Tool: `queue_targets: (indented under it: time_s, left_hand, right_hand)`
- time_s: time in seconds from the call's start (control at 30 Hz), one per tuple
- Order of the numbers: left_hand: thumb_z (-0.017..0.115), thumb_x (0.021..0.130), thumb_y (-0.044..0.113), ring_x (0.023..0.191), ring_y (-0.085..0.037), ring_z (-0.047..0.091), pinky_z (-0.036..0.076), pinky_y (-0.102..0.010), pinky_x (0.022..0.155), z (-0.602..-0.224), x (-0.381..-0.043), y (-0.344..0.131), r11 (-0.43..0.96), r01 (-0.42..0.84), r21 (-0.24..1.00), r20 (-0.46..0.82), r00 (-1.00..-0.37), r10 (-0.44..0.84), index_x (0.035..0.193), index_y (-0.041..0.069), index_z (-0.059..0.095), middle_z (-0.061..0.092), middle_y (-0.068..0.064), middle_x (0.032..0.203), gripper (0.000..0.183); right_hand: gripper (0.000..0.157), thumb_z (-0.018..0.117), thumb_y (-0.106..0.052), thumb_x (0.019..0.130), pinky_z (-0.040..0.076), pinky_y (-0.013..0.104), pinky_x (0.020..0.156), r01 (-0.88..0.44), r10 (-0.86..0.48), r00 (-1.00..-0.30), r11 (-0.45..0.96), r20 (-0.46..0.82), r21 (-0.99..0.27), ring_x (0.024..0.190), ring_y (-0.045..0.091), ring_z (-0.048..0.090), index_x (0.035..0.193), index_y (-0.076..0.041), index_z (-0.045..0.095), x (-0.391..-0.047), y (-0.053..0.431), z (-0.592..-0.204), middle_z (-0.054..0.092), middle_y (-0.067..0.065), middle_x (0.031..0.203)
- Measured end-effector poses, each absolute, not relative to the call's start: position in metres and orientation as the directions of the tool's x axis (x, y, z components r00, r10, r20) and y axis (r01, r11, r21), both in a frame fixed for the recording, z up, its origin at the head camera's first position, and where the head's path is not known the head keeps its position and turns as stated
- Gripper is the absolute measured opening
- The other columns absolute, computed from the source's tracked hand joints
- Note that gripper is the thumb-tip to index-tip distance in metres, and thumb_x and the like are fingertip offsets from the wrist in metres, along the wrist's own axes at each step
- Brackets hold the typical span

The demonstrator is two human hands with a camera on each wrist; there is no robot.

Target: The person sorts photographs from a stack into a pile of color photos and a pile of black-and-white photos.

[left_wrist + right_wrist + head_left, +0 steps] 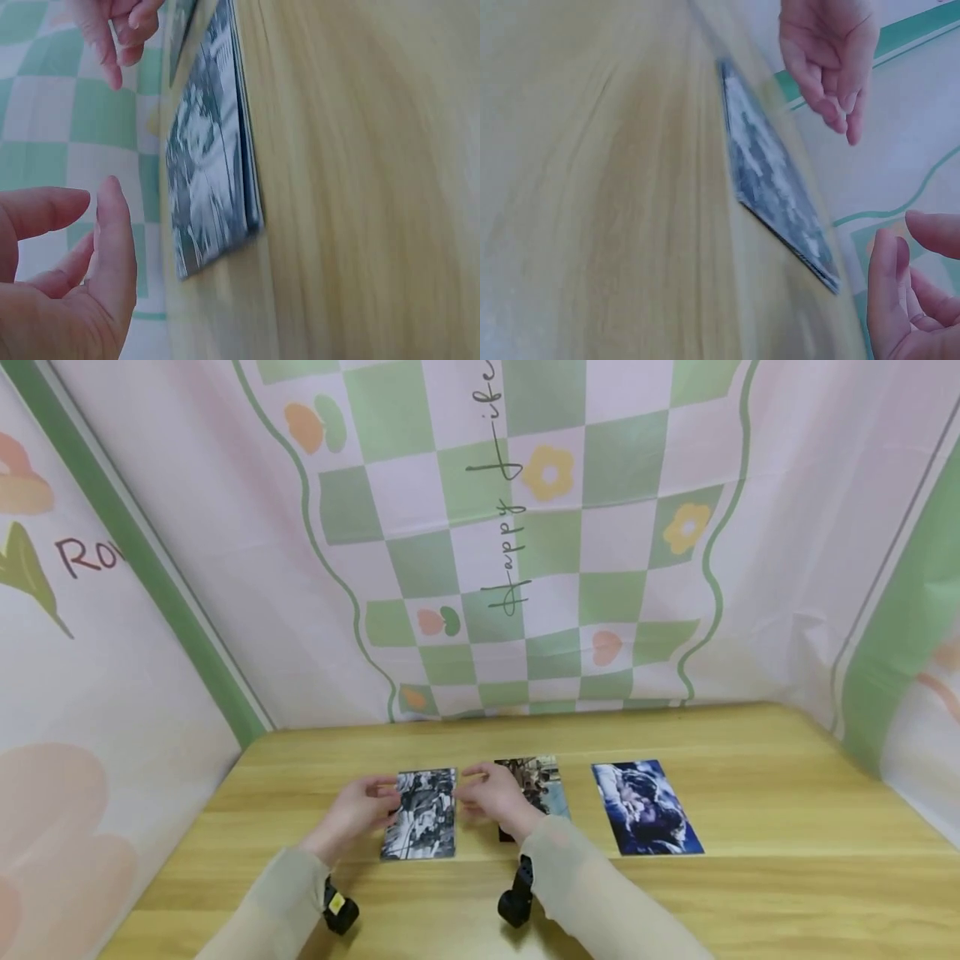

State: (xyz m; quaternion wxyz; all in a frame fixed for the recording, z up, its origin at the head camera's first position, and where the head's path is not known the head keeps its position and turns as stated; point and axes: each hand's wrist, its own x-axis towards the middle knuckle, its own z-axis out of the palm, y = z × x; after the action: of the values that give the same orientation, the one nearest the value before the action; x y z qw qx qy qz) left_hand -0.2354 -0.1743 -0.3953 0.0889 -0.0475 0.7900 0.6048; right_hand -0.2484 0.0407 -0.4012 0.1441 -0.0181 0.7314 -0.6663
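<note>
A small stack of photo cards (pixel 423 817) with a black-and-white picture on top lies on the wooden table, its layered edges showing in the left wrist view. My left hand (pixel 358 810) hovers at the stack's left side, fingers loosely bent and holding nothing. At its right side is my right hand (pixel 491 795), also holding nothing, thumb and fingers apart in the right wrist view. Partly hidden behind the right hand and wrist is a second photo card (pixel 551 785) with a coloured picture. Farther right lies a third, blue-toned photo card (pixel 647 810).
The wooden table (pixel 780 902) reaches back to a curtain (pixel 480 568) with green and white checks. Fabric walls close in the left and right sides. Black wrist cameras (pixel 516 902) hang beneath both wrists.
</note>
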Motion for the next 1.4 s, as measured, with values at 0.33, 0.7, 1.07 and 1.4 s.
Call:
queue_targets:
  time_s: [0.33,0.7,1.07,1.4]
  left_hand:
    - [0.054,0.092,-0.002,0.099,-0.029,0.061,0.058,-0.033,0.082,-0.395,-0.238,-0.151,0.242,-0.174,0.955,-0.197,-0.977,0.078,0.13,-0.007,0.048,0.056,-0.025,0.118,0.039]
    - [0.053,0.094,0.0,0.103,-0.029,0.06,0.057,-0.034,0.087,-0.39,-0.24,-0.125,0.18,-0.155,0.971,-0.187,-0.967,0.176,0.132,-0.007,0.046,0.055,-0.025,0.121,0.039]
    - [0.051,0.095,0.001,0.111,-0.035,0.057,0.057,-0.036,0.087,-0.392,-0.24,-0.099,0.159,-0.159,0.974,-0.193,-0.954,0.229,0.133,-0.007,0.044,0.053,-0.026,0.124,0.04]
    - [0.054,0.094,0.002,0.109,-0.034,0.058,0.056,-0.037,0.088,-0.4,-0.243,-0.079,0.143,-0.159,0.977,-0.191,-0.951,0.242,0.134,-0.005,0.044,0.053,-0.025,0.125,0.042]
  right_hand:
    - [0.044,0.064,-0.006,0.088,0.059,0.038,0.079,0.169,-0.188,-0.966,0.066,-0.179,-0.983,0.098,0.035,0.063,0.129,0.005,0.05,-0.246,0.058,-0.398,0.059,0.016,0.103]
    - [0.041,0.062,-0.003,0.089,0.06,0.037,0.076,0.166,-0.151,-0.974,0.038,-0.17,-0.985,0.088,0.029,0.063,0.128,0.005,0.051,-0.245,0.078,-0.396,0.062,0.013,0.099]
    - [0.043,0.06,-0.003,0.091,0.059,0.032,0.076,0.186,-0.128,-0.973,0.048,-0.191,-0.981,0.089,0.022,0.064,0.13,0.007,0.046,-0.247,0.105,-0.396,0.061,0.017,0.107]
    - [0.044,0.061,-0.004,0.091,0.058,0.037,0.084,0.181,-0.115,-0.975,0.081,-0.189,-0.98,0.094,0.024,0.064,0.13,0.006,0.045,-0.25,0.126,-0.391,0.061,0.017,0.11]
